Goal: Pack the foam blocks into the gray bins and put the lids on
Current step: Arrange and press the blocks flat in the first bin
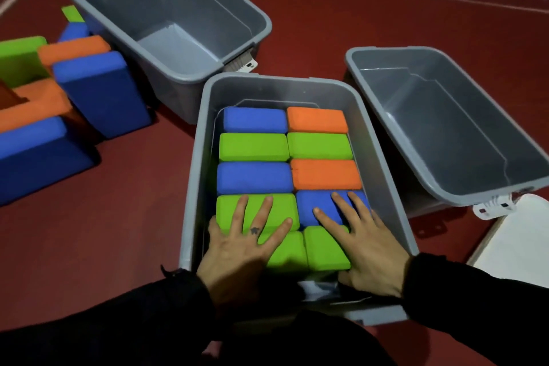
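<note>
My left hand [234, 249] and right hand [361, 242] lie flat, fingers spread (gripping nothing), on the green and blue blocks [323, 147] under my fingertips, packed in the middle bin [196, 175].

Left hand [237, 249] and right hand [362, 244] press flat (fingers spread) on foam blocks [255, 177] filling the middle gray bin [193, 175].

The near bin [193, 181] is sitting packed, foam blocks [255, 147] filling its floor wall to wall, and both hands are lying flat over the nearest rows. The far bin [98, 12] and the right bin [383, 116] are standing open. Loose blocks [101, 92] are crowding the red floor [341, 24] at left.
</note>
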Available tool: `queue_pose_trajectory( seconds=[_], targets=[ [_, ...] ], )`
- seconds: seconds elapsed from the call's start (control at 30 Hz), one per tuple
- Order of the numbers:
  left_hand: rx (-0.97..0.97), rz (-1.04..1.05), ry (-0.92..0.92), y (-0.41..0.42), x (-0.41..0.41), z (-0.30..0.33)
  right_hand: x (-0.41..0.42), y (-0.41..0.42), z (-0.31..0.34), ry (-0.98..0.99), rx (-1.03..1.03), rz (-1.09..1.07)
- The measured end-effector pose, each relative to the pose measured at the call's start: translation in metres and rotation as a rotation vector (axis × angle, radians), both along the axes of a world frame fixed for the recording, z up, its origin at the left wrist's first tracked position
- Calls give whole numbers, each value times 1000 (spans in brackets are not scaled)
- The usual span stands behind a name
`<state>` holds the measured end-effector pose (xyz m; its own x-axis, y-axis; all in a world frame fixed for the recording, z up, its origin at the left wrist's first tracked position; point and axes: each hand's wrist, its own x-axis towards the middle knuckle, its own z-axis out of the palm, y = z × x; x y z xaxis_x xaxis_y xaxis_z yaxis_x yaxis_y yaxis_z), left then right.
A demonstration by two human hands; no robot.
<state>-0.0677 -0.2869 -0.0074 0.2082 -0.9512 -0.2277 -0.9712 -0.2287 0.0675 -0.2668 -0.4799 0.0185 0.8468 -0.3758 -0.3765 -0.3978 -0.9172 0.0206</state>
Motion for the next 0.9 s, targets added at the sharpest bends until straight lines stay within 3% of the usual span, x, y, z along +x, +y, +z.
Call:
queue_pose_trajectory(
  seconds=[0.13, 0.37, 0.57, 0.9],
  targets=[
    [-104, -13, -41, 0, -2, 0, -3, -4, -4, -114, 2, 39],
    [-78, 46, -61, -3, 4, 4, -7, -10, -7, -278, -41, 129],
    [28, -26, -72, -2, -7, 1, -3, 5, -5, -14, -146, 132],
    [-59, -1, -174, 4, -8, 2, 5, 9, -11, -6, -105, 172]
  ],
)
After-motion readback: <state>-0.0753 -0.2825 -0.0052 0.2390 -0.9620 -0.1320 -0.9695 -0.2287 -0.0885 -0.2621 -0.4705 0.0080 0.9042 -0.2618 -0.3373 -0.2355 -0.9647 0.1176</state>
